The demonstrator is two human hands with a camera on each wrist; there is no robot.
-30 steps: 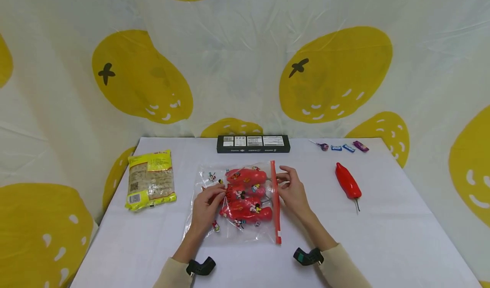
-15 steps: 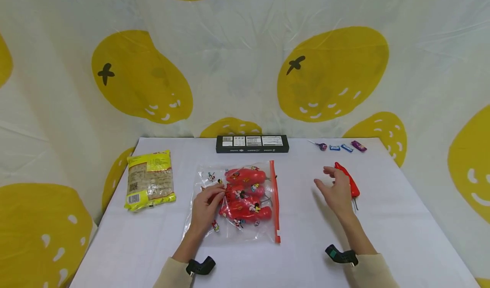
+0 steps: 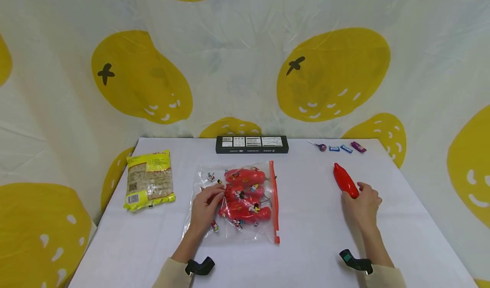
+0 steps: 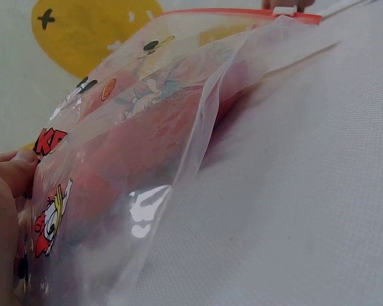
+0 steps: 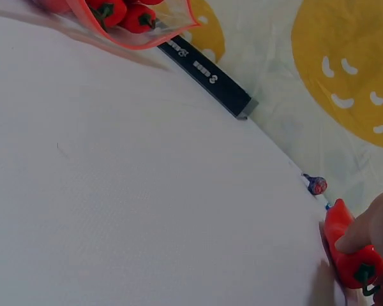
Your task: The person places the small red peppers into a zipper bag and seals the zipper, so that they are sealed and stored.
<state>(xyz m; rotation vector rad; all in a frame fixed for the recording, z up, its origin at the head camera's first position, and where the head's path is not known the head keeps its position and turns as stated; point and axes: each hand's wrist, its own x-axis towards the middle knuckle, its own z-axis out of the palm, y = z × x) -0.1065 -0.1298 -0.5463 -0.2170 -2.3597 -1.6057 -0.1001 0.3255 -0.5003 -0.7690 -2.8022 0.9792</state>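
A clear zip bag [image 3: 206,177] with cartoon prints and a red slider strip [image 3: 274,198] lies mid-table, several red peppers [image 3: 245,176] inside it. My left hand [image 3: 205,205] pinches the bag near its left part, by the pepper tips; the left wrist view has the thumb [image 4: 16,169] against the film. In the right wrist view the bag's mouth [image 5: 134,43] gapes, with green stems facing out. At the right of the table my right hand [image 3: 363,205] grips a loose red pepper [image 3: 344,179] near its stem end, thumb on one side and fingers on the other.
A yellow-ended packet [image 3: 150,179] lies at the left. Along the back edge are a long black box [image 3: 252,144], a lollipop [image 3: 321,147], two blue wrapped candies [image 3: 334,148] and a purple one [image 3: 358,146]. A lemon-print cloth [image 3: 237,67] hangs behind.
My right hand has left the bag's slider edge, moved right and taken hold of the loose pepper by its stem end. My left hand stays on the bag.
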